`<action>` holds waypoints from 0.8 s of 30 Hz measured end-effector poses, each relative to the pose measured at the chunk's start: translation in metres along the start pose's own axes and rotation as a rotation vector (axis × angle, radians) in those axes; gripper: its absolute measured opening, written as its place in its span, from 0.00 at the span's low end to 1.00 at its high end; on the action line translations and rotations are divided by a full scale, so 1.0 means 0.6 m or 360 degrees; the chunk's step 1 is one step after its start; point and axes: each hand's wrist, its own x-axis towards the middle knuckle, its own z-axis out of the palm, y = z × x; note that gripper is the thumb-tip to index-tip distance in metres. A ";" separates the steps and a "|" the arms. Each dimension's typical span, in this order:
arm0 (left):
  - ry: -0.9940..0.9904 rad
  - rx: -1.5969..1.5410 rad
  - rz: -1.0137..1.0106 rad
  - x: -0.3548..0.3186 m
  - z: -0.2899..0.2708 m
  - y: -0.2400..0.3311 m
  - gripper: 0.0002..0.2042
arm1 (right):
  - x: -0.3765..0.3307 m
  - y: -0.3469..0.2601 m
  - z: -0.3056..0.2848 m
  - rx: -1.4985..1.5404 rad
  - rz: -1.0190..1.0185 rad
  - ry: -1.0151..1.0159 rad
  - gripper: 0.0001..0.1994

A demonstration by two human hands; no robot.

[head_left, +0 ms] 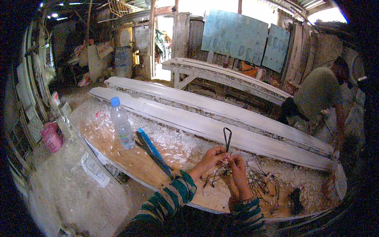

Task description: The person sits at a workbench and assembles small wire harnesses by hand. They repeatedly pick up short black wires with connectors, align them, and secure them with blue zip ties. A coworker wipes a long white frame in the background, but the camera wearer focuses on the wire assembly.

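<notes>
Over the front of the wooden table, my left hand [210,161] and my right hand [239,173] meet with their fingertips pinched together. A narrow black strap [227,135], bent into a loop, stands up from between them. Both hands seem to grip its lower ends, though the fingers hide the exact join. Beneath and beside my right hand lies a tangle of thin black strands [262,182]. A dark bundle [296,199] rests farther right. Left of my left hand are long black strips [153,153] and a blue strip [148,142], lying side by side.
An upright plastic bottle with a blue cap [122,125] stands on the dusty table [98,134]. Two long whitish boards [169,114] run along its far side. Behind is a low bench [229,77]. Someone bends over at the right [319,93]. A pink container [51,137] sits left.
</notes>
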 end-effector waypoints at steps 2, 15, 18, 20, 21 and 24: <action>-0.0046 -0.0041 -0.0008 -0.001 0.000 -0.001 0.06 | 0.000 0.000 -0.001 0.0095 0.0000 0.0013 0.06; -0.0126 0.0132 0.0012 -0.002 0.006 0.007 0.07 | 0.029 0.049 -0.038 0.0237 -0.0027 0.0084 0.05; -0.0140 0.0061 0.0003 -0.001 0.006 0.003 0.07 | 0.029 0.048 -0.038 0.0316 0.0099 0.0129 0.06; -0.0138 0.0068 -0.0034 -0.002 0.005 0.001 0.06 | 0.027 0.044 -0.037 0.0382 0.0179 0.0142 0.08; -0.0138 0.0072 -0.0052 -0.002 0.004 0.001 0.06 | 0.026 0.042 -0.035 0.0430 0.0208 0.0137 0.09; -0.0129 0.0085 -0.0033 -0.004 0.004 0.003 0.06 | 0.021 0.035 -0.032 0.0526 0.0259 0.0119 0.11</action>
